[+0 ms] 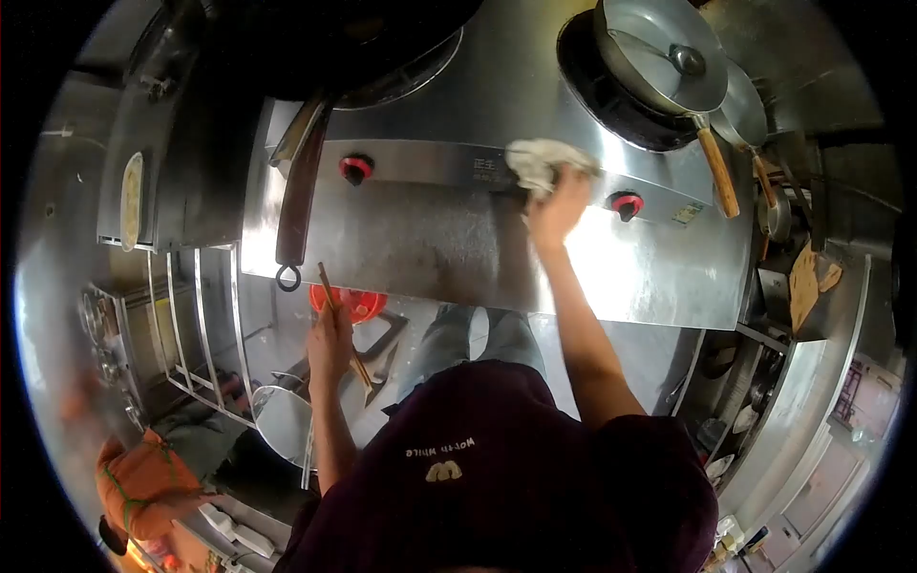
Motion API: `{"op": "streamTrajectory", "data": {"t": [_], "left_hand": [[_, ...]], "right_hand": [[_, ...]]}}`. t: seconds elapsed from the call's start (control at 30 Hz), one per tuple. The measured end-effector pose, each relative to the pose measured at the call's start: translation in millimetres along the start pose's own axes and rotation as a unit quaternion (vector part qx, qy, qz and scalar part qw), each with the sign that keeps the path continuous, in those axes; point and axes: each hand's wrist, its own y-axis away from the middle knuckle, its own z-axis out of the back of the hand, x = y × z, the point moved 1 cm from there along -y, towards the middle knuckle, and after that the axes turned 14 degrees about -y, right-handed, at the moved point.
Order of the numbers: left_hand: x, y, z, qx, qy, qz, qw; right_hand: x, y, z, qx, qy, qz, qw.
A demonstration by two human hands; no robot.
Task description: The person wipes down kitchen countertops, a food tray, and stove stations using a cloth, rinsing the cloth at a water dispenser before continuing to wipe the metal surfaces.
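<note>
My right hand [556,212] presses a crumpled whitish cloth [535,160] against the steel front of the stove [420,224], between two red-ringed knobs. Lower on the left, my left hand [330,342] is closed round a thin wooden stick [359,371], whose upper end pokes out above the fist. Its lower end looks wider and paler, but I cannot tell what kind of tool it is. Just behind that hand, a red basin [368,306] shows below the stove's edge.
A wok handle [298,205] juts over the stove front at the left. At the right, a pan with a ladle [686,59] in it rests on a burner, its wooden handle [718,172] pointing toward me. A person in orange [143,487] is at lower left, near a metal rack [201,325].
</note>
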Motion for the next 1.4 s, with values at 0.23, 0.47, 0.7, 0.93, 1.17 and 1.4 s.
{"op": "streamTrajectory", "data": {"t": [0.23,0.47,0.7,0.93,1.17,1.4], "left_hand": [[-13,7,7,-0.028,-0.016,-0.048,0.998],[-32,8,12,0.024,0.019,0.001,1.0],[-56,-14,-3,-0.004,0.022,-0.119,0.993],[-107,-13,-17,0.043,-0.027,-0.138,0.989],[-131,-5,-41,0.053,-0.055,-0.15,0.986],[-163,17,-34,0.08,-0.051,-0.094,0.991]], "right_hand": [[98,23,-99,0.192,-0.043,0.13,0.972],[-9,25,9,0.119,0.008,-0.049,0.992],[-81,52,137,0.016,-0.078,-0.15,0.986],[-136,-9,140,0.032,0.025,-0.014,0.999],[-265,-14,236,0.003,0.134,-0.205,0.97],[-330,17,290,0.032,0.217,-0.3,0.928]]}}
